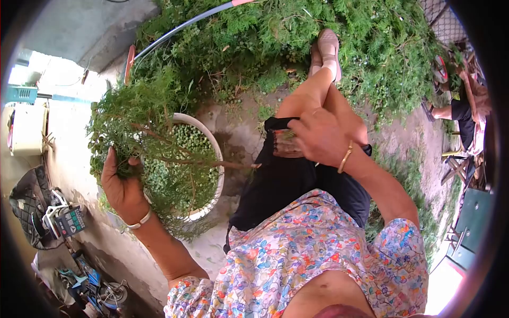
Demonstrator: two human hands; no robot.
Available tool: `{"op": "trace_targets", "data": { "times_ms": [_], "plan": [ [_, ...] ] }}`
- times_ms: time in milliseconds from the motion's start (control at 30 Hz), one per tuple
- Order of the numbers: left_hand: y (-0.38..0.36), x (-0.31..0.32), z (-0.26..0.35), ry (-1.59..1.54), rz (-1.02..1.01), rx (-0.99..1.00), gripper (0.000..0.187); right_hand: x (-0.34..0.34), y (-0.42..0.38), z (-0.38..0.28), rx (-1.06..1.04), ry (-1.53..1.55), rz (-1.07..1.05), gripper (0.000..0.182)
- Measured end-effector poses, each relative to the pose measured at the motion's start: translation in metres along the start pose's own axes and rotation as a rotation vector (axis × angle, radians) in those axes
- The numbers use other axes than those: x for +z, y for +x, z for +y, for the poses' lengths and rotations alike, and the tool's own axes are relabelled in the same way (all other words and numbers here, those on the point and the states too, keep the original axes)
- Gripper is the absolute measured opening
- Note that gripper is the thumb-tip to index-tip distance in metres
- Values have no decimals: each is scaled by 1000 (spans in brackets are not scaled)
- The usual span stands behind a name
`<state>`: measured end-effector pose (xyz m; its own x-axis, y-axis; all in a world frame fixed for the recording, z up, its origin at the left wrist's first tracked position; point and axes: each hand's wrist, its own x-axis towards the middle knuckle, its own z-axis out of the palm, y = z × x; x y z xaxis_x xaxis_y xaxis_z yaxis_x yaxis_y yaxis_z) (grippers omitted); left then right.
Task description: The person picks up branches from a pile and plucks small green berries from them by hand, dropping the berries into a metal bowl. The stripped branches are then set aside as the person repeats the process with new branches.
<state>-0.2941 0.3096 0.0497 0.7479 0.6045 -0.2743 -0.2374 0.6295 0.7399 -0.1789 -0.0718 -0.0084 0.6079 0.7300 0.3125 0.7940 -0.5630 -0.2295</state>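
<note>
My left hand is at the left, with its fingers wrapped around the green foliage of a cut conifer branch. The bare stem of this branch points right, towards my lap. Under it stands a round white basin holding many small green berries, partly hidden by the twigs. My right hand, wearing a bracelet, hovers over my thighs, apart from the branch. Its fingers are bent and somewhat apart, and nothing shows in them. Black shorts with a patterned patch lie under it.
Heaped conifer branches cover the ground ahead, around my feet. A grey hoop-like tube curves over the heap. Another person sits at the right. A small blue bicycle is at the lower left.
</note>
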Motion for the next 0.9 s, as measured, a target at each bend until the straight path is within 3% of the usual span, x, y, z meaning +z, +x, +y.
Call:
{"op": "trace_targets", "data": {
  "times_ms": [100, 167, 300, 367, 467, 567, 700, 767, 800, 867, 900],
  "plan": [
    [-6, 11, -2, 1, -16, 25, 15, 19, 3, -3, -72, -104, -145, 11],
    [-9, 9, 2, 7, -29, 35, 16, 24, 7, -2, -112, -150, -47, 21],
    [-4, 2, 16, -33, -91, 32, 16, 33, 21, 23, -100, -182, 131, 18],
    [-10, 7, 19, -81, -105, 23, 17, 25, 32, 30, 93, -203, 39, 16],
    [-12, 8, 17, -9, 11, 82, 18, 22, 41, 45, 149, -106, -54, 17],
    [-15, -5, 19, -24, -65, 37, 18, 38, 36, 73, 270, -40, -18, 14],
    [-13, -18, 17, 14, -59, 54, 18, 72, 17, 138, 82, -397, -113, 12],
    [-8, -23, 19, 33, -48, 64, 19, 76, 12, 154, 317, -307, -32, 9],
    [-7, -24, 19, -8, -80, 38, 22, 69, 15, 157, 325, -302, -43, 9],
    [-9, -25, 20, -28, -114, -49, 26, 38, 2, 153, 577, -268, 181, 7],
    [-9, -22, 20, -47, -127, -70, 27, 22, -13, 151, 616, -288, 165, 7]
  ]
}}
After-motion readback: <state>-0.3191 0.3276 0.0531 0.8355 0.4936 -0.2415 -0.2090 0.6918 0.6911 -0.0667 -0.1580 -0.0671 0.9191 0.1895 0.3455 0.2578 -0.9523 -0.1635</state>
